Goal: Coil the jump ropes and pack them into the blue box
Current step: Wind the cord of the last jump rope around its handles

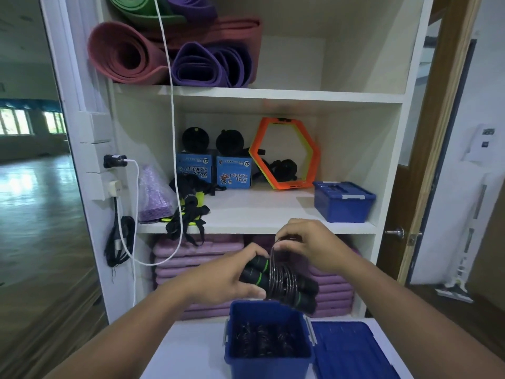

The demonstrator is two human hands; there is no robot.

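Blue plastic box [269, 365] sits open, dark coiled ropes [262, 340] inside; just above it — a black jump rope with green-ringed handles [281, 281], its long way slanting from upper left down to lower right; left hand [232, 277] wraps the handles; right hand [308, 244] pinches its cord loops.

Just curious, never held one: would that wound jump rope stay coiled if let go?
Probably not: the cord sits in springy-looking loops, its end pinched by the right hand. The handles in the left hand look rigid and round, so they might roll.
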